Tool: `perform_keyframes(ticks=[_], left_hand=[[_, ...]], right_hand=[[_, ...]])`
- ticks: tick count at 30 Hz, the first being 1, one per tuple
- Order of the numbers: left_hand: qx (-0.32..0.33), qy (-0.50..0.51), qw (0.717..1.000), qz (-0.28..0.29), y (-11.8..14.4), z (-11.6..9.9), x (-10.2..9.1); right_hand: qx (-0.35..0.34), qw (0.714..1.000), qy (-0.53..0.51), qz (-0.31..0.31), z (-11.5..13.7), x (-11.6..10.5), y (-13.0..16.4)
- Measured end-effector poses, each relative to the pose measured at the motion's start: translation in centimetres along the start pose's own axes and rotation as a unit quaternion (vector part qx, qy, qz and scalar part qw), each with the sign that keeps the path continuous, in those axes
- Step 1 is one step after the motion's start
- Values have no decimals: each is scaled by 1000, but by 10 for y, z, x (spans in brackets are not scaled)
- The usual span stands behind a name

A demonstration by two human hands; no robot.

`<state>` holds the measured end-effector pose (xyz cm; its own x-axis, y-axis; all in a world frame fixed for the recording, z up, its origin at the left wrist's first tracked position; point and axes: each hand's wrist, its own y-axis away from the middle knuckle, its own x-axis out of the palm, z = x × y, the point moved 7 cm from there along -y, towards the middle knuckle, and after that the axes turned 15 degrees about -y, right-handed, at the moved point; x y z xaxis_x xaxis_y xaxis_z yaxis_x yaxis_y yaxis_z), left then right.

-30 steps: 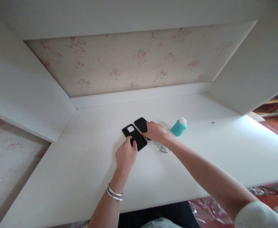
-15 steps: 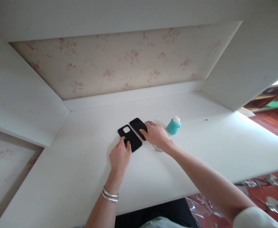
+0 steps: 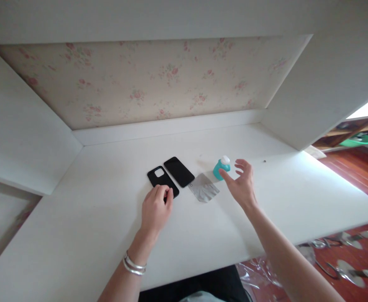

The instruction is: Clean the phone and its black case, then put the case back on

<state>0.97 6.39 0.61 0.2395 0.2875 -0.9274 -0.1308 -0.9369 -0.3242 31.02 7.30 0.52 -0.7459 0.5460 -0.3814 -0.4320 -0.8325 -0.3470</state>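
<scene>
Under the left hand (image 3: pixel 154 208)'s curled fingertips lies the near end of a black phone case (image 3: pixel 161 180), beside a black phone (image 3: pixel 179 171). Just beyond the right hand (image 3: pixel 243 184)'s spread, empty fingers stands a capped teal bottle (image 3: pixel 221 167), its contents hidden; a grey cloth (image 3: pixel 203 187) lies between.

A black case (image 3: pixel 161 180) lay flat on the desk, cutout up, just beside a black phone (image 3: pixel 179 171). A teal bottle (image 3: pixel 221 168) stood upright nearby.

Phone case (image 3: pixel 163 181) near end hidden under left hand (image 3: pixel 154 211); right forearm cut off
</scene>
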Motion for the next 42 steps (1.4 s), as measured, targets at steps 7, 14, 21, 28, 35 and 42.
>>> perform_keyframes(ticks=[7, 14, 21, 28, 35, 42], left_hand=[[239, 66, 969, 8, 17, -91, 14], [231, 57, 971, 35, 7, -120, 30], [59, 248, 962, 97, -3, -81, -1], [-279, 561, 763, 158, 0, -9, 24], [-283, 704, 620, 199, 3, -16, 29], [-269, 722, 611, 182, 7, -24, 35]], right_hand=[[71, 990, -122, 22, -28, 34, -20], [118, 932, -342, 29, 7, 42, -20], [180, 842, -500, 87, 23, 58, 5], [185, 835, -460, 239, 44, 74, 50], [43, 869, -319, 377, 57, 93, 84], [-12, 882, -257, 395, 58, 92, 85]])
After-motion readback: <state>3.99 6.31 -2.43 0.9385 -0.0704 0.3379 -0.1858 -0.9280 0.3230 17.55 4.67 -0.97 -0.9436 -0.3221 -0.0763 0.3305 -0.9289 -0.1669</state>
